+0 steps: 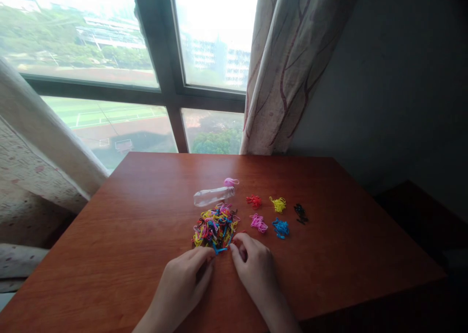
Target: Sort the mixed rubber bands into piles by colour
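A mixed pile of small coloured rubber bands (215, 225) lies on the wooden table in front of both hands. At its near edge my left hand (186, 279) is closed, thumb and forefinger pinched at a blue rubber band (221, 250). My right hand (256, 264) has its fingers curled and its thumb and forefinger drawn together at the pile's near right edge. A bit of red shows by those fingertips, but what they hold is not clear. Sorted heaps lie to the right: red (253, 202), yellow (278, 205), pink (259, 223), blue (281, 228) and black (301, 213).
A clear plastic bottle (214, 196) lies on its side behind the pile, with a pink looped item (231, 182) by its neck. The table (120, 240) reaches to a window (171, 69) with curtains (281, 69) at both sides. A dark wall stands right.
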The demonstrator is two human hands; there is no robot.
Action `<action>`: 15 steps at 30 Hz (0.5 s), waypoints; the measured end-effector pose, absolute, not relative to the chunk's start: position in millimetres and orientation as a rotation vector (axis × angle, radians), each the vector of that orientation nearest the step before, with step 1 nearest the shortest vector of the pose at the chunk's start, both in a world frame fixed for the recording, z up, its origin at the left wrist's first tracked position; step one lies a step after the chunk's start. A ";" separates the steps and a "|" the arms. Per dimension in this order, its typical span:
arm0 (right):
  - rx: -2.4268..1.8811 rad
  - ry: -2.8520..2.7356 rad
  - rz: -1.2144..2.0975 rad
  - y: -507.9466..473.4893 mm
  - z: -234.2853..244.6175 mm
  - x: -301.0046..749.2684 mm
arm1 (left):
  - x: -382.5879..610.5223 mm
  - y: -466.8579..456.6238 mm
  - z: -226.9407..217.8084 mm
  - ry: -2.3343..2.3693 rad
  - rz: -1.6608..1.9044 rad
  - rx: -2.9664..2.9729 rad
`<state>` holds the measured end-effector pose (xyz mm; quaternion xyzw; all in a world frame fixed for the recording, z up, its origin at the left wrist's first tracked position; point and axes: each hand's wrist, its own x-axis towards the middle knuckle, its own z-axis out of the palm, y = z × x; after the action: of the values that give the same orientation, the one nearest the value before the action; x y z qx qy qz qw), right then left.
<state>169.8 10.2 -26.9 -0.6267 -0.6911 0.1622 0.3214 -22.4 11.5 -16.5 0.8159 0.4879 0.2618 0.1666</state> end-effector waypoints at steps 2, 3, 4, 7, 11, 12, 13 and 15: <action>-1.671 -1.792 0.434 12.2 -25.4 165.4 | -22.2 11.5 -16.0 1.384 0.749 2.324; -1.683 -1.788 0.429 13.0 -24.8 163.8 | -22.0 11.6 -15.8 1.384 0.748 2.323; -1.694 -1.788 0.422 13.5 -24.3 162.7 | -21.8 11.7 -15.5 1.382 0.746 2.323; -1.715 -1.805 0.389 14.3 -24.4 160.8 | -21.4 11.9 -15.3 1.382 0.760 2.308; -1.736 -1.827 0.314 14.0 -27.3 159.7 | -21.7 11.4 -16.2 1.385 0.763 2.289; -1.737 -1.833 0.301 13.8 -28.0 159.5 | -21.9 11.3 -16.6 1.384 0.754 2.290; -1.734 -1.841 0.294 13.6 -28.6 159.3 | -22.2 11.2 -16.9 1.385 0.747 2.291; -1.720 -1.855 0.296 13.3 -29.1 159.0 | -22.5 11.3 -17.4 1.391 0.740 2.292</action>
<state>159.0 13.3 -29.1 -0.6457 -0.6963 0.1110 0.2930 -22.5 11.3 -17.4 0.8107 0.4921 0.2618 0.1788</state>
